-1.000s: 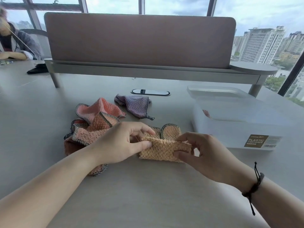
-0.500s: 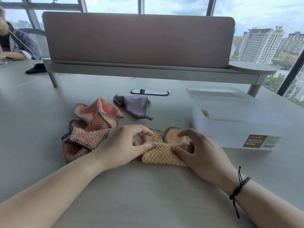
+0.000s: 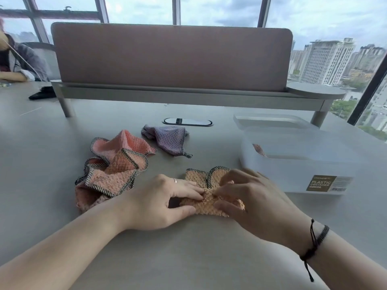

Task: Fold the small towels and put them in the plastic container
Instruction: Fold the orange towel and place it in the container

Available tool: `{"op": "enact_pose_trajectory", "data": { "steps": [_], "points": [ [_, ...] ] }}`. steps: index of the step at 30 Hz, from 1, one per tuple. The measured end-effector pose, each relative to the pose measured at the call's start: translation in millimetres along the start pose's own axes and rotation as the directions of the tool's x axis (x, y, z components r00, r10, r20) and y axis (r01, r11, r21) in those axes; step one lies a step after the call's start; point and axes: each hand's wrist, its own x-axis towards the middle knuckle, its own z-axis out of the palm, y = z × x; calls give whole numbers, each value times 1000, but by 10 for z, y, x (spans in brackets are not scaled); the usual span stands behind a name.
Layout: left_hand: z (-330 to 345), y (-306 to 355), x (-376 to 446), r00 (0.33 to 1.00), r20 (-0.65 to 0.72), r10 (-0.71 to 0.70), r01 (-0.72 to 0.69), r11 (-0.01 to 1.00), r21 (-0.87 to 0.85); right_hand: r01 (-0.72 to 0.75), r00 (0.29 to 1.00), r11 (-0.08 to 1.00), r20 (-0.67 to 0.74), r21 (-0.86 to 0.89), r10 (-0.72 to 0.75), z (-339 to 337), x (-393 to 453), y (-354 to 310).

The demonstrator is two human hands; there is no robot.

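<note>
We have both hands on the orange towel [image 3: 196,178], which lies partly folded on the grey surface [image 3: 188,258] near its front edge. Our left hand [image 3: 161,203] pinches the towel's left end, thumb at the near edge and fingers curled on top, with a ring on one finger. Our right hand [image 3: 254,200] is closed over the towel's right part, fingertips pressed into the cloth where they meet the left fingers; a black cord bracelet [image 3: 314,242] sits on that wrist. Behind our fingers two checked-trim flaps of the towel lie flat. Just left of the left hand is a crumpled pile of pink towels [image 3: 114,170] with the same checked trim, and beyond it, toward the middle of the surface, a purple towel [image 3: 167,139] lies bunched. To the right, close to the right hand, stands the plastic container [image 3: 293,170], open, with a brown label on its near wall and a bit of pink cloth showing inside; its lid [image 3: 272,121] lies just behind it. A padded divider [image 3: 171,57] stands along the far edge, and another person sits at the far left corner.
</note>
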Motion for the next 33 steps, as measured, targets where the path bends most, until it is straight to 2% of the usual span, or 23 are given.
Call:
{"op": "enact_pose_trajectory", "data": {
  "steps": [2, 4, 11, 15, 20, 25, 29, 33],
  "points": [
    [-9, -8, 1, 1000, 15, -9, 8, 1000, 26, 34, 996, 999, 84, 23, -36, 24, 2, 13],
    [-18, -4, 3, 1000, 11, -19, 19, 999, 48, 34, 994, 999, 101, 38, -37, 27, 6, 49],
    [-20, 57, -4, 992, -91, -88, 94, 993, 67, 35, 999, 996, -27, 85, -33, 24, -3, 29],
    [-22, 54, 17, 955, -230, -185, 182, 983, -33, -58, 997, 978, -43, 201, 68, 48, -5, 22],
    [34, -19, 59, 921, -290, -261, 238, 965, -113, -240, 955, 896, -77, 373, 288, 116, 53, 74],
    [93, -68, 96, 880, -333, -337, 334, 940, -69, -372, 905, 864, -74, 340, 419, 198, 106, 75],
    [116, -81, 113, 851, -363, -378, 418, 908, 34, -431, 890, 883, -72, 187, 450, 221, 128, 54],
    [121, -50, 108, 827, -375, -418, 503, 848, 164, -440, 883, 884, -106, 156, 458, 235, 151, 40]
  ]
}}
